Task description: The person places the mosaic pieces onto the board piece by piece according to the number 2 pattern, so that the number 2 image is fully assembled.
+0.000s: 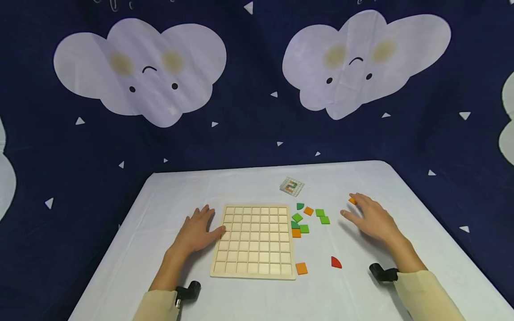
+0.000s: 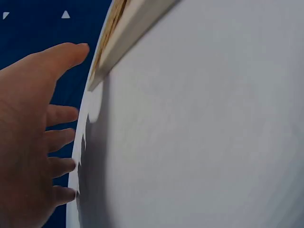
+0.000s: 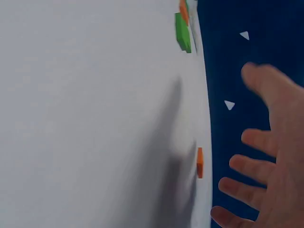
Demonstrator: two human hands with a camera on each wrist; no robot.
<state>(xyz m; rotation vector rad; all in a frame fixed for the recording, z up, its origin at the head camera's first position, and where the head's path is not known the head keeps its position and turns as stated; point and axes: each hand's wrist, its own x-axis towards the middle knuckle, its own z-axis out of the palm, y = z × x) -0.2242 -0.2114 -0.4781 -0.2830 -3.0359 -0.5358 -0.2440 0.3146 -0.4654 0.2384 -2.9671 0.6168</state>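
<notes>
My left hand [image 1: 196, 232] is at the left edge of a pale wooden grid board [image 1: 257, 240], fingers spread and thumb tip right at its rim. In the left wrist view the thumb points toward the board's side [image 2: 128, 35], and the fingers [image 2: 59, 140] are held out apart. My right hand [image 1: 373, 216] hovers over the right part of the table with its fingers extended. An orange square tile [image 1: 352, 201] shows partly from under its fingertips. The right wrist view has that orange tile [image 3: 200, 163] lying on the tablecloth, with nothing between thumb and fingers.
Right of the board lie several green tiles [image 1: 325, 220], several orange ones [image 1: 301, 268] and dark green quarter-round pieces [image 1: 300, 206]. A red quarter-round piece [image 1: 336, 262] lies nearer the front. A small pattern card [image 1: 292, 187] is behind them. Dark cloth with clouds hangs behind the white table.
</notes>
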